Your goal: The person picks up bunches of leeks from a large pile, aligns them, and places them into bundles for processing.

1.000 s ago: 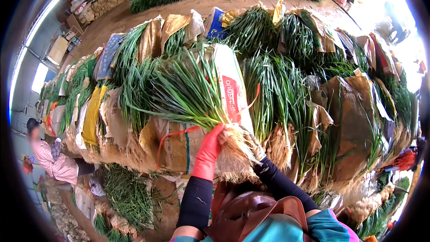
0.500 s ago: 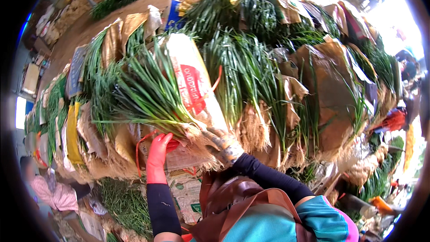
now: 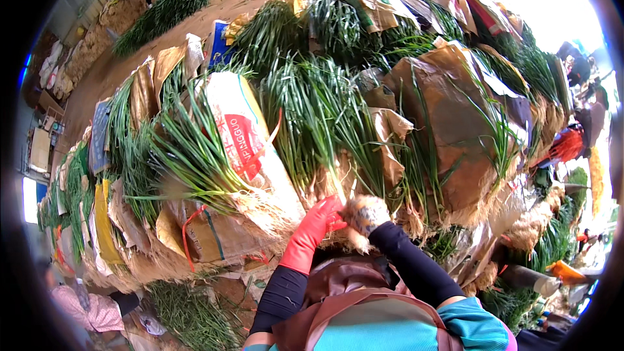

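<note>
In front of my body, both hands are close together at the root ends of a pile of green onions (image 3: 312,123) with long dark leaves. My left hand (image 3: 318,223), in a red glove, has its fingers bent inward beside a pale stem; what they pinch is hidden. My right hand (image 3: 366,214), in a patterned, soiled glove, is closed around stems whose tan roots (image 3: 357,240) hang below it. Left of my hands, a fanned bunch of green onions (image 3: 205,162) lies with its roots toward me, against a white sack with a red print (image 3: 237,130).
A brown sheet (image 3: 448,136) covers part of the pile on the right. More sack-draped bunches line the heap on both sides. Loose greens (image 3: 188,315) lie on the floor at lower left, near a person in a pink top (image 3: 88,309). Another pile (image 3: 166,16) lies far left.
My left hand has moved right, from the fanned bunch to beside my right hand. My right hand has also shifted right and now grips stems. The bunch now lies released on the pile.
</note>
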A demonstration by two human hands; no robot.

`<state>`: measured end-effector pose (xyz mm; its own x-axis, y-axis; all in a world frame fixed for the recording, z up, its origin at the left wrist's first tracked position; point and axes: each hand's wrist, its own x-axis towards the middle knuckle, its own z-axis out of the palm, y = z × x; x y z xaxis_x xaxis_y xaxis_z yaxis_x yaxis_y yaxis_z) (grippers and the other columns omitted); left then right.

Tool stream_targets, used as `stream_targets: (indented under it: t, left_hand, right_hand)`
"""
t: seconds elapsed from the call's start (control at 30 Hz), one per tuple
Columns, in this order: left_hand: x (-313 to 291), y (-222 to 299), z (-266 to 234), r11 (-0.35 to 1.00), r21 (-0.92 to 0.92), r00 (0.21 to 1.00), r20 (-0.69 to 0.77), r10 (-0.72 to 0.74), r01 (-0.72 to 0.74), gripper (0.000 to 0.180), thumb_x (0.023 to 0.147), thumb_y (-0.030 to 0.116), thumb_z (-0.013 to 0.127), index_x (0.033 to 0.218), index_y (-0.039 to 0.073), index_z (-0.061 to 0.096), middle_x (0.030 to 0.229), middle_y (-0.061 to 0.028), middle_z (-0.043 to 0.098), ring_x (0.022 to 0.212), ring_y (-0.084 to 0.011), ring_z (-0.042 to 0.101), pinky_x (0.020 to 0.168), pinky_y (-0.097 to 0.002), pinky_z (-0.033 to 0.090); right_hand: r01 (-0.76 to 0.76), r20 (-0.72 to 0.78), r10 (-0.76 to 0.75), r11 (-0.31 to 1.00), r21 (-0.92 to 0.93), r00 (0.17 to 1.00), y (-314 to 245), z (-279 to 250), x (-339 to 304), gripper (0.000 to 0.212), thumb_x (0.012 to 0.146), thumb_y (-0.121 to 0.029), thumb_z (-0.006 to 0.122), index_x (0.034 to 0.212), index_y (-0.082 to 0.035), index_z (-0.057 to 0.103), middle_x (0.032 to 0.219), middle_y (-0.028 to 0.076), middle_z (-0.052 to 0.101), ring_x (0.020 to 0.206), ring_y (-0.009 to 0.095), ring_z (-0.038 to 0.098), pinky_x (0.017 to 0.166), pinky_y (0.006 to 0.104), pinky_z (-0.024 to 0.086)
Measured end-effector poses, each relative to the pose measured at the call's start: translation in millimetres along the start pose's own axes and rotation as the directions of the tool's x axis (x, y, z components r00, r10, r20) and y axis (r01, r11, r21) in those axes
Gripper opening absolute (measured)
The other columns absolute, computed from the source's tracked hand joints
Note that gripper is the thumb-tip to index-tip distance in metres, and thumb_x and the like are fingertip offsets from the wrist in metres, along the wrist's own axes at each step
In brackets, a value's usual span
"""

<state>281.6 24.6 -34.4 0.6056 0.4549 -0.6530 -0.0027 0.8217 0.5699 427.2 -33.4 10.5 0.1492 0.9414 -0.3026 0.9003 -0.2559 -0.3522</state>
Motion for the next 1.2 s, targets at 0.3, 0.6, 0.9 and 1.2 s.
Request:
stream_targets:
  t: [0.3,0.6,0.9,1.2]
  left_hand:
    - [-13.0,-41.4,44.3,0.997,0.082,0.998,-0.062,0.019,-0.014,0.018,0.086,0.014,0.053,0.093,-0.003,0.055,0.075,-0.0127,0.061,0.063,-0.0224,0.061,0.06,-0.0311,0.051]
    - [-10.9,-57.4,7.0,0.986,-0.11,0.988,-0.076,-0.134,0.125,0.032,0.09,0.028,0.047,0.101,-0.001,0.053,0.072,-0.0077,0.057,0.059,-0.0168,0.055,0.057,-0.0315,0.049]
    - [-67.4,-68.1,26.3,0.967,-0.025,0.835,0.51,-0.207,0.255,0.05,0.089,0.024,0.05,0.129,-0.003,0.037,0.118,-0.0213,0.053,0.106,-0.0338,0.054,0.093,-0.0439,0.041]
    - [-53.8,-79.2,2.4,0.964,-0.147,0.956,0.225,-0.185,0.222,0.029,0.091,0.028,0.048,0.094,0.0,0.053,0.074,-0.0119,0.058,0.072,-0.0297,0.061,0.071,-0.043,0.051]
  right_hand:
    - [-0.109,-0.195,0.191,0.923,0.368,0.962,21.6,18.0,53.4,0.035,0.08,-0.039,0.058,0.086,-0.005,0.061,0.082,0.015,0.063,0.076,0.032,0.06,0.066,0.037,0.048]
    - [-0.225,0.193,-0.117,-0.448,0.865,0.974,32.8,21.2,-1.8,0.019,0.089,-0.022,0.054,0.088,-0.003,0.056,0.072,0.002,0.056,0.057,0.008,0.052,0.049,0.0213,0.044]
    - [-0.547,0.519,-0.177,-0.334,0.767,0.836,33.3,54.1,7.6,0.028,0.081,-0.041,0.063,0.071,-0.015,0.06,0.054,-0.005,0.047,0.042,0.006,0.04,0.039,0.0211,0.028]
    - [-0.219,0.326,0.288,-0.348,0.912,0.901,23.0,68.5,-23.2,0.027,0.082,-0.029,0.064,0.094,-0.006,0.059,0.071,0.0,0.056,0.055,0.008,0.047,0.046,0.0225,0.036]
